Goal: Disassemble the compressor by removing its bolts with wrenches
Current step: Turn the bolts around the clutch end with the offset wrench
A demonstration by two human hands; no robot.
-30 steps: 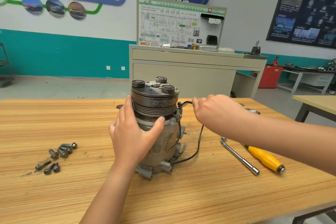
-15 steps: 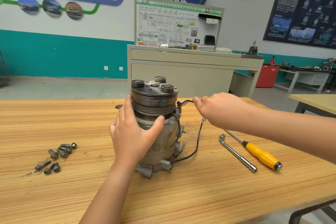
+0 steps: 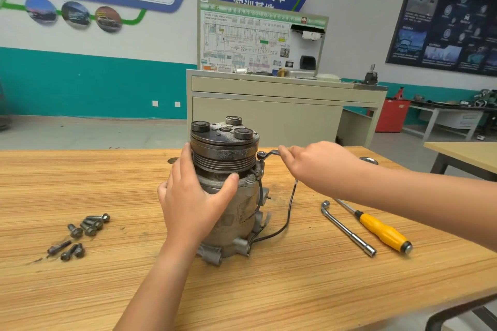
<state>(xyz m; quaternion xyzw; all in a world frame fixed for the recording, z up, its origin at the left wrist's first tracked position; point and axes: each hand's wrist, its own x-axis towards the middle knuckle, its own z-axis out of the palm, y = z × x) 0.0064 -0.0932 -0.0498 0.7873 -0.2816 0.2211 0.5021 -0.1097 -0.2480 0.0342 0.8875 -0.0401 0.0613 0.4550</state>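
The grey compressor (image 3: 228,212) stands upright on the wooden table (image 3: 80,183), its dark pulley on top. My left hand (image 3: 193,201) wraps around the near side of the body just under the pulley, thumb to the right. My right hand (image 3: 320,164) grips the handle of a small ring wrench (image 3: 265,154). The wrench's ring end sits on a bolt at the upper right of the housing. A black wire (image 3: 289,212) hangs from the compressor's right side.
Several removed bolts (image 3: 80,234) lie on the table to the left. An L-shaped socket wrench (image 3: 347,228) and a yellow-handled screwdriver (image 3: 382,231) lie to the right, under my right forearm. A beige cabinet (image 3: 269,110) stands behind the table.
My right hand has swung the wrench handle slightly. The view has shifted a little. My left hand stays on the compressor.
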